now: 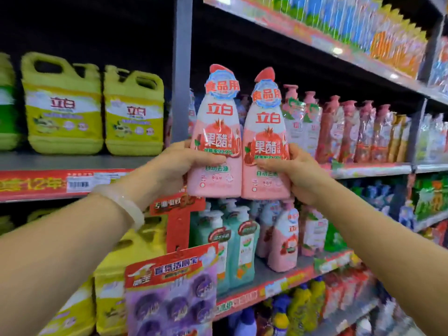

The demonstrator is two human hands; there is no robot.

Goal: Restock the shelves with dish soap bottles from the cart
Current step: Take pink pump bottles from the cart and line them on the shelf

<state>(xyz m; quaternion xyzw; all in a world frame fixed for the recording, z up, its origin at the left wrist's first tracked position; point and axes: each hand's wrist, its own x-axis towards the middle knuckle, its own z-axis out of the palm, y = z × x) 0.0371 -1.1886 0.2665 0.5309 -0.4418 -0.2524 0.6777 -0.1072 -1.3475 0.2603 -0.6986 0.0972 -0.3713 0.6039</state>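
Two Bottles Held Side by Side, With a Crowded Shelf Behind

Two pink dish soap bottles sit upright at the centre of the frame, touching along their sides. The left hand (179, 163) grips the left bottle (215, 141) with its fingers curled round the lower body; the right hand (288, 170) grips the right bottle (265, 146) the same way. Both are raised in front of the middle shelf (363, 169), just left of a packed row of pink pump bottles (339, 132).

Risks, as I judge them: each grip sits low on a tall bottle, so a bottle could tip at the top as it goes in. The open slot behind is hidden, so its width cannot be told; a tight fit could knock the neighbouring pump bottles over. The hanging promo card (174, 209) lower centre could snag a forearm. The cart is out of view.
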